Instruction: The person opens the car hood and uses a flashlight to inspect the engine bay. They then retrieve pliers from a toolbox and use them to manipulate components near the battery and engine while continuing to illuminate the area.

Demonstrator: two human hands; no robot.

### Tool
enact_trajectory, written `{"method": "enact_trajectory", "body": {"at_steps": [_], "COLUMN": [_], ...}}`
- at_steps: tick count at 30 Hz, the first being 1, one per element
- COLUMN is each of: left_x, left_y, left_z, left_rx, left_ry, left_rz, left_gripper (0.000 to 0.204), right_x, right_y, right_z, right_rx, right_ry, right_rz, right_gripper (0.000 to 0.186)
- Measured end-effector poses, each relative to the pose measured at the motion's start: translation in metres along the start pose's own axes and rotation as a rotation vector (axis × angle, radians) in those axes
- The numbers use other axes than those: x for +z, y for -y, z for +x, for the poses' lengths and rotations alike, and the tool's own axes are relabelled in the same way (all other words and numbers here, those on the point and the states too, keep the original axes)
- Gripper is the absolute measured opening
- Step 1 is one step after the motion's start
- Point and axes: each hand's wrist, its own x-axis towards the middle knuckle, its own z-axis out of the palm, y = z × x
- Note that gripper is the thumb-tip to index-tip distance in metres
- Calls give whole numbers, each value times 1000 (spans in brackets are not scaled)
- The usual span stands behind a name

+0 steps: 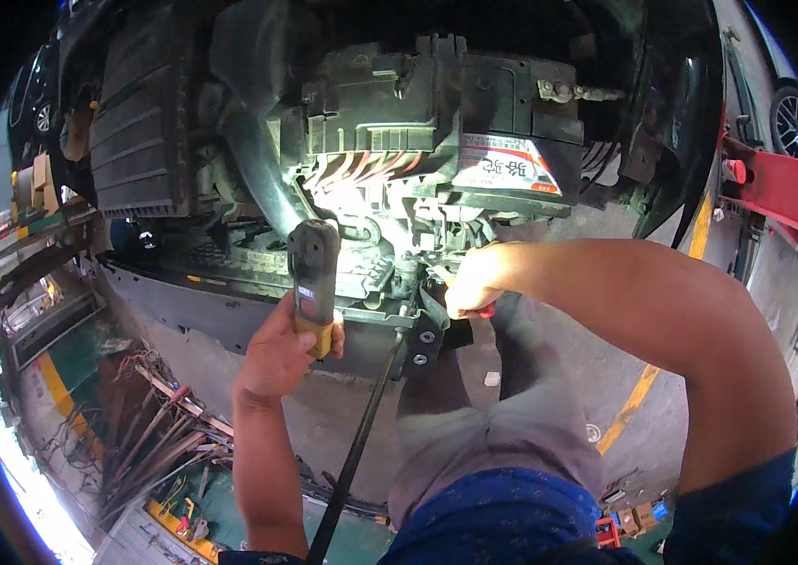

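Note:
My left hand point(272, 353) grips a yellow and black handheld work light point(314, 282), held upright in front of the open front of a car. Bright light falls on pink and white wires point(361, 168) and the metal parts below them. Reaching in from the right, my right hand point(474, 281) is closed round a red-handled tool point(487, 310). A short shiny metal end point(439, 273) shows past the fingers, beside the front crossmember. The tool's kind is mostly hidden by the hand.
A car battery point(507, 165) with a white and red label sits behind the right hand. The detached-looking grey bumper point(182, 315) spans the left. One long dark rod point(361, 447) slopes down towards me. Scrap strips point(168, 424) lie at lower left; a red lift arm point(785, 188) stands right.

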Motion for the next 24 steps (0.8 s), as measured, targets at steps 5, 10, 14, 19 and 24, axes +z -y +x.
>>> {"method": "enact_trajectory", "body": {"at_steps": [5, 10, 14, 19, 24], "left_x": [-1, 18, 12, 10, 13], "left_y": [4, 7, 7, 9, -3], "left_z": [6, 26, 59, 63, 65], "left_rx": [36, 498, 751, 850, 678], "left_ry": [-215, -548, -538, -398, -235], "left_rz": [330, 965, 1208, 1388, 1498], "left_gripper": [40, 35, 33, 36, 48], "right_x": [2, -7, 1, 5, 17], "right_y": [16, 17, 13, 30, -18], "right_z": [-11, -19, -9, -37, -16], "right_rx": [84, 275, 392, 613, 343], "right_ry": [-99, -87, -133, -239, -145], "right_rz": [230, 124, -52, 130, -201], "right_gripper": [24, 20, 30, 38, 47]}}
